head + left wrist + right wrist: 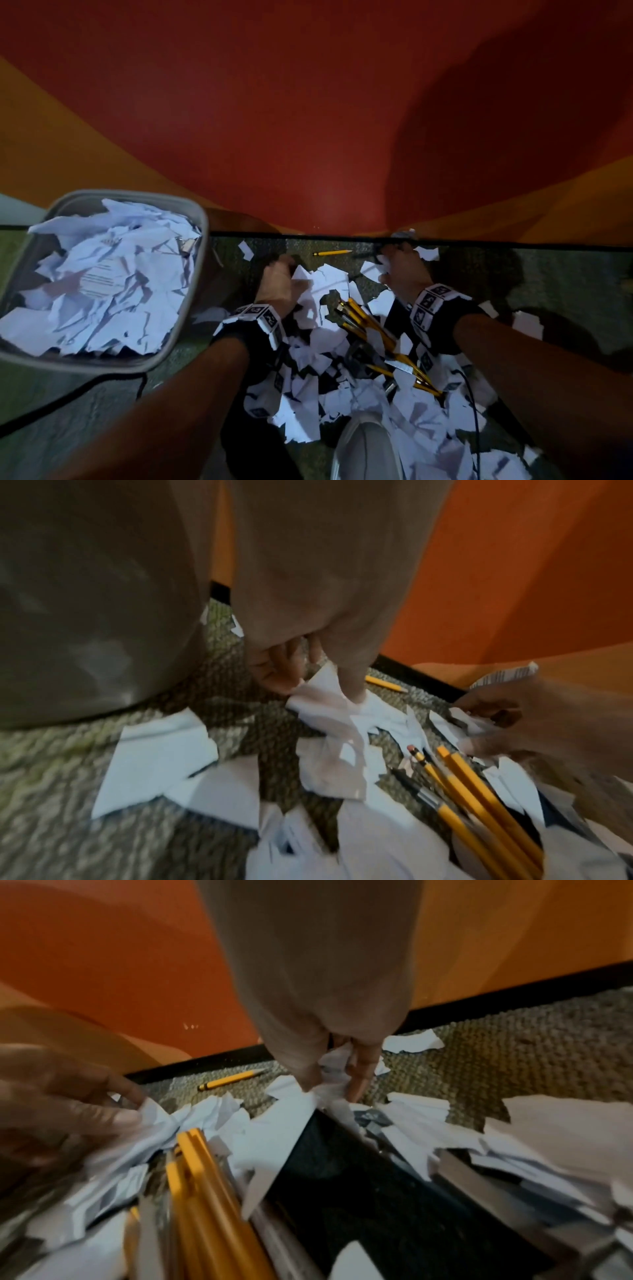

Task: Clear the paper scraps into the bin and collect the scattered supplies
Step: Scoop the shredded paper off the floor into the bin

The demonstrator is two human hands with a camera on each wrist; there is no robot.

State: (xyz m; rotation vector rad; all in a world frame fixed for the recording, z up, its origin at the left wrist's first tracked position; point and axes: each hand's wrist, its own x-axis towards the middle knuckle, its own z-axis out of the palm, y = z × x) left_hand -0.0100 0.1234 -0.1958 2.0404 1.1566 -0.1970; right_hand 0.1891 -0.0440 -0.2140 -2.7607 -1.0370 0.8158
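Both hands pinching paper scraps (322, 346): left hand (279, 284) nearer bin (191, 219), right hand (404, 270) farther; pencils (370, 325) between wrists.

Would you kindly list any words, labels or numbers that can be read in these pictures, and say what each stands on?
No text can be read.
Sheet in the bin: printed lines, too blurred to read.
Scrap above the right hand: printed lines, too blurred.
Wristbands: black-and-white square marker patterns, no letters or numbers.
Pencils: no legible imprint.
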